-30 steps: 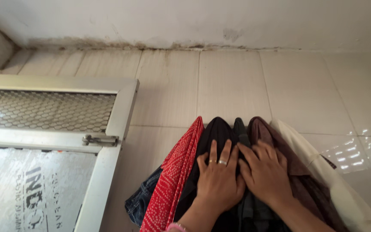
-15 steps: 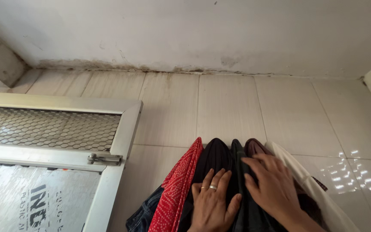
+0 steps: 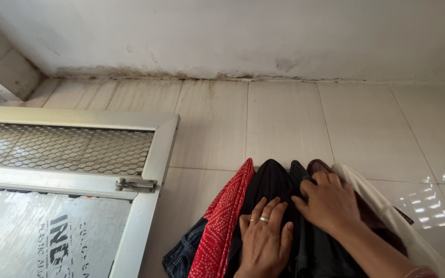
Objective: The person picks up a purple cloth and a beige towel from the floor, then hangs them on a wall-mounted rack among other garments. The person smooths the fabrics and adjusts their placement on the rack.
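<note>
Left hand [image 3: 265, 241] laid flat, fingers spread, on black garment [image 3: 270, 183], pinning it. Right hand [image 3: 330, 205], curled, pinches dark grey garment [image 3: 298, 172] just beside; red dotted cloth [image 3: 222, 219] left of both.

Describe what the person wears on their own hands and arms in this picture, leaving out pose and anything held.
The left hand carries two rings: a thin gold-coloured band and, on the finger beside it, a broader silvery band. The right hand shows no rings. Both forearms are bare, with no sleeves in view. At the lower right edge of the picture, a bangle in reddish and gold tones circles the right arm.
</note>
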